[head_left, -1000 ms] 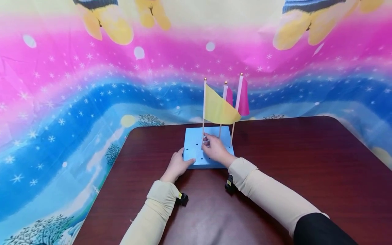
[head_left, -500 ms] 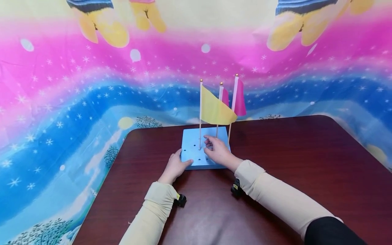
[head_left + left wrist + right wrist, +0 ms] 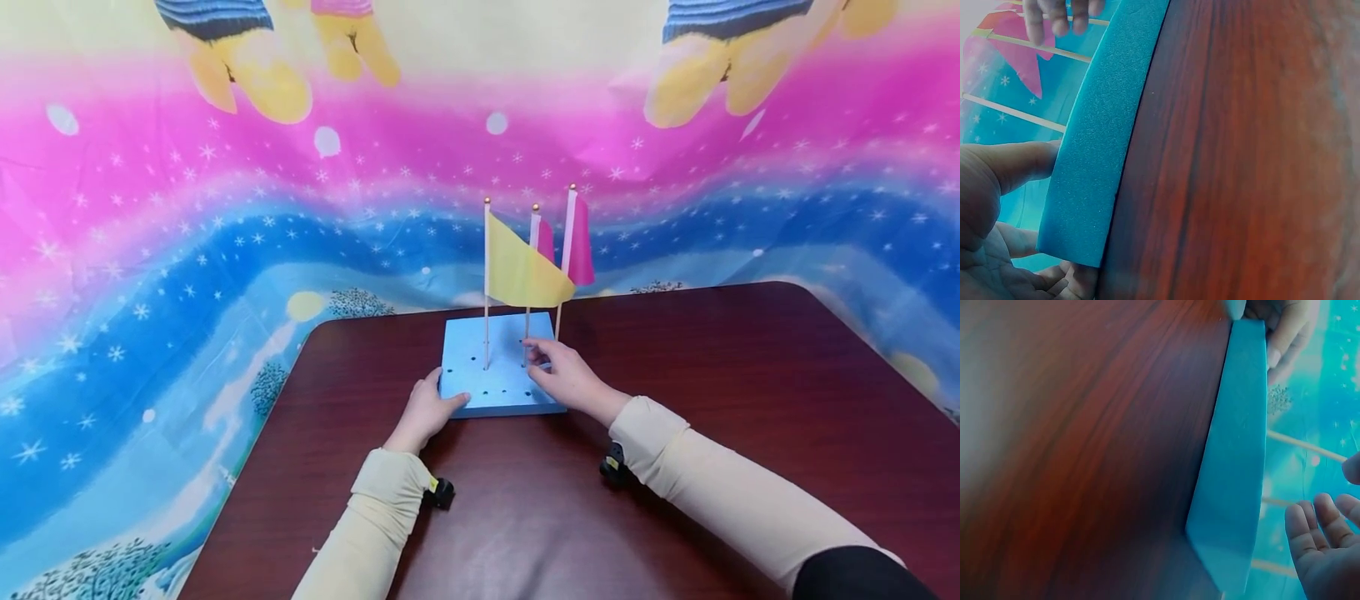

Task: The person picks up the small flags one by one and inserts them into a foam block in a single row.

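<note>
A blue foam board [image 3: 465,333] with several small holes lies on the table. A yellow flag [image 3: 521,267] stands in it on a thin stick, upright near the middle. Two pink flags, a nearer one [image 3: 546,242] and a taller one [image 3: 581,250] at the right, stand behind the yellow cloth. My left hand [image 3: 423,410] grips the board's near left corner, its thumb [image 3: 1029,164] on the top edge. Over the board's right part is my right hand [image 3: 573,375], its fingers [image 3: 1300,531] loosely bent and apart, holding nothing, close to a pink flag's stick.
The dark red-brown wooden table [image 3: 750,400] reaches out on both sides of the board. Behind it hangs a colourful printed cloth [image 3: 420,158]. A small black camera sits at each wrist, one on the left [image 3: 442,493] and one on the right [image 3: 611,468].
My right hand has let go of the yellow flag's stick and moved right, away from it. The yellow flag stays standing. My left hand keeps its hold on the board.
</note>
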### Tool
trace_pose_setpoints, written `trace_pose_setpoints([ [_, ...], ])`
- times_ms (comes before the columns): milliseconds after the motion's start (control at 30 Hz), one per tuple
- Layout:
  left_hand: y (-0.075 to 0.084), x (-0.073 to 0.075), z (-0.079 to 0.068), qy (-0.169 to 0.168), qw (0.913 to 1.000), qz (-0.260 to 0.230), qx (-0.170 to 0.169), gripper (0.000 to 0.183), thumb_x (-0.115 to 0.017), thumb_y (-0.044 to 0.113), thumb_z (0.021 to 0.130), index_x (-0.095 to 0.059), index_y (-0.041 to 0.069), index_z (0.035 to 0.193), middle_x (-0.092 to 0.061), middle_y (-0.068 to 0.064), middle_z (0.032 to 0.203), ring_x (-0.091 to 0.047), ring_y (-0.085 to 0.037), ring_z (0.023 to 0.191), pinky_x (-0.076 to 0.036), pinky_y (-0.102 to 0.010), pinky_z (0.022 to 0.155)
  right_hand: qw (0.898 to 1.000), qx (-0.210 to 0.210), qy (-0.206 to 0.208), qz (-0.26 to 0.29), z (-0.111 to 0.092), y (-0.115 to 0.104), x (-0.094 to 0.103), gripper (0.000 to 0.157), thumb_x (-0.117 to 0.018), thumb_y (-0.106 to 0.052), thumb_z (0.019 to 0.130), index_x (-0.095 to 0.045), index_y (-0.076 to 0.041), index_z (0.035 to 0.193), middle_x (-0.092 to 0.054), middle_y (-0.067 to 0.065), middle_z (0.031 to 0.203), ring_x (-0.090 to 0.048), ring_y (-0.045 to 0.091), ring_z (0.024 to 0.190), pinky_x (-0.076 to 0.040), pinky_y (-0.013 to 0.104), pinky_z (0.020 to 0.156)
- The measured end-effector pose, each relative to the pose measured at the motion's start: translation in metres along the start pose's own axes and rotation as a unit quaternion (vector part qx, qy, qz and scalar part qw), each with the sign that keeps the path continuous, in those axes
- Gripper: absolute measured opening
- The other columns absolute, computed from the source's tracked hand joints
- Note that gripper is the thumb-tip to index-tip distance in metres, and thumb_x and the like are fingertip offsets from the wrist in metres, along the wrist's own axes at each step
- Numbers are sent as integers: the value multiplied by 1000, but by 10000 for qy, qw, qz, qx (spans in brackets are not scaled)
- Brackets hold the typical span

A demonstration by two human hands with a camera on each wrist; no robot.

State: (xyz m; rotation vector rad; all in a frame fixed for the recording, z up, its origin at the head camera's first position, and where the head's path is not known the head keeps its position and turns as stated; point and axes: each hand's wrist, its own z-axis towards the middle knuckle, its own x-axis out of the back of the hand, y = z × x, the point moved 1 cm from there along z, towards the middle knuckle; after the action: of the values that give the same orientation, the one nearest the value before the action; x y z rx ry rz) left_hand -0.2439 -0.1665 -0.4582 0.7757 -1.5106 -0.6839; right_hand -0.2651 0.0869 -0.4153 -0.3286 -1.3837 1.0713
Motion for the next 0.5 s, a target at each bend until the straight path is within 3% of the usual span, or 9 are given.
trace_pose_setpoints([
  [300, -4, 11, -1, -27, 10000, 21, 49, 79, -73, 26, 97, -33, -4, 158, -35, -29, 158, -33, -43, 146, -36, -57, 114, 9991, -171, -2, -377, -11, 20, 23, 44, -60, -4, 99, -54, 8, 142, -66, 20, 115, -62, 35, 108, -52, 52, 97],
  [500, -9, 19, -3, -88, 9999, 70, -44, 78, -71, 29, 99, -33, -7, 157, -42, -31, 150, -44, -44, 138, -41, -57, 110, 9974, -322, 69, -643, -17, 37, 38, 45, -62, -5, 100, -53, 7, 142, -65, 22, 118, -61, 39, 112, -50, 56, 97],
])
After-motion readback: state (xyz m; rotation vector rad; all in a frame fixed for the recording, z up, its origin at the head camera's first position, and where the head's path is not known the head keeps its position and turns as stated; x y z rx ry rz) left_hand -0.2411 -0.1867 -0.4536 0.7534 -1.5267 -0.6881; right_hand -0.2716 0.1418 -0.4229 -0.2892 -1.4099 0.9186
